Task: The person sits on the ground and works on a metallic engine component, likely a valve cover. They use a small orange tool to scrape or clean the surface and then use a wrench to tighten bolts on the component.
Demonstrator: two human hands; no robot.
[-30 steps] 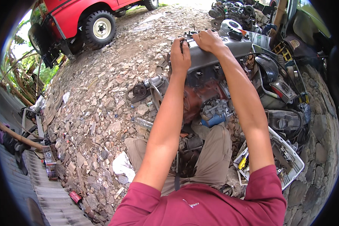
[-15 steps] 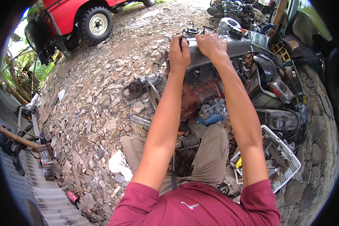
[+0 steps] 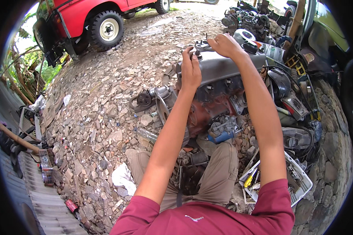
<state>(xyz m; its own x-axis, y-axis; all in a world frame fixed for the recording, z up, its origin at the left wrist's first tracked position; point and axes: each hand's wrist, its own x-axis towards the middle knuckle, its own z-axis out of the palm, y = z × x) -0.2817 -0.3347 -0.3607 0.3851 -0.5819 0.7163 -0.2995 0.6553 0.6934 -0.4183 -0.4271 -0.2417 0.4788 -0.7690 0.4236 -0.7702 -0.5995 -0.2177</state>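
Note:
A grey valve cover (image 3: 217, 67) lies along the top of a rusty red-brown engine block (image 3: 208, 109) in front of my knees. My left hand (image 3: 191, 70) is at the cover's left end, fingers curled round a small dark round piece (image 3: 197, 54) whose kind I cannot make out. Farther along the top, my right hand (image 3: 227, 45) is closed, thumb and forefinger together. A thin upright piece (image 3: 206, 36) shows beside its fingertips; whatever is inside the fist is hidden. Metal parts (image 3: 201, 44) sit on the far side of the cover.
A white plastic crate (image 3: 302, 188) with tools, one yellow-handled (image 3: 248, 181), stands by my right knee. Used car parts (image 3: 292, 103) pile up against the stone wall (image 3: 329, 152). Loose rubble covers the ground at left, with a red vehicle (image 3: 90, 17) beyond.
My right hand has lifted slightly and moved right, away from the left hand. The left hand stays at the dark piece, its fingers shifted. The view has tilted a little.

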